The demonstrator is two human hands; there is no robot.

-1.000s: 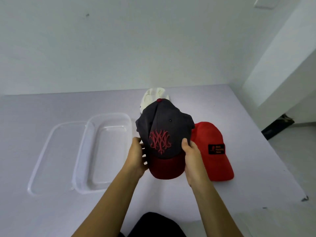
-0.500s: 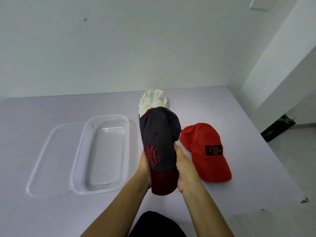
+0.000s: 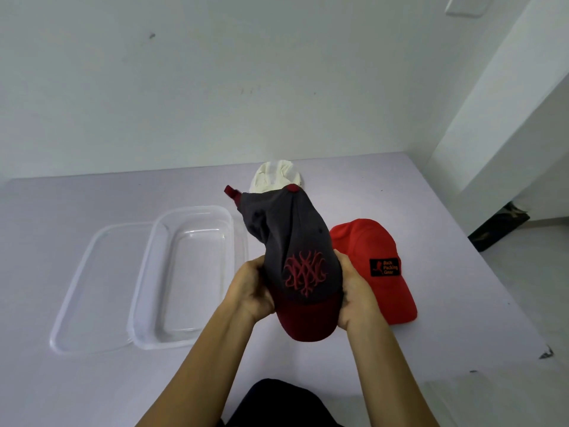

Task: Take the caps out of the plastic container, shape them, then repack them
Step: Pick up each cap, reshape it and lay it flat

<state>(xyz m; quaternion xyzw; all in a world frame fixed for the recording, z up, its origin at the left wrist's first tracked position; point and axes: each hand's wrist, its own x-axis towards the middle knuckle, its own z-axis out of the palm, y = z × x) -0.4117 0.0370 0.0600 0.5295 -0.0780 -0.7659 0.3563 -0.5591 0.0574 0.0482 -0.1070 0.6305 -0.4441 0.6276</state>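
Observation:
I hold a dark grey cap (image 3: pixel 295 241) with a dark red brim and a red embroidered logo above the table, brim toward me. My left hand (image 3: pixel 251 286) grips its left side and my right hand (image 3: pixel 354 291) grips its right side, squeezing the crown narrow. Its back strap sticks out to the upper left. A red cap (image 3: pixel 374 266) with a black patch lies on the table just right of my right hand. A white cap (image 3: pixel 274 177) lies behind the grey one, partly hidden. The clear plastic container (image 3: pixel 184 278) stands empty to the left.
The container's clear lid (image 3: pixel 92 291) lies flat against its left side. The pale table (image 3: pixel 462 303) ends at the right, with floor beyond and a dark object (image 3: pixel 498 223) on it. A white wall runs behind the table.
The cap was spread wide a second ago, then pressed narrow between both hands. Now it is turned with the logo facing me again and its back part flops left.

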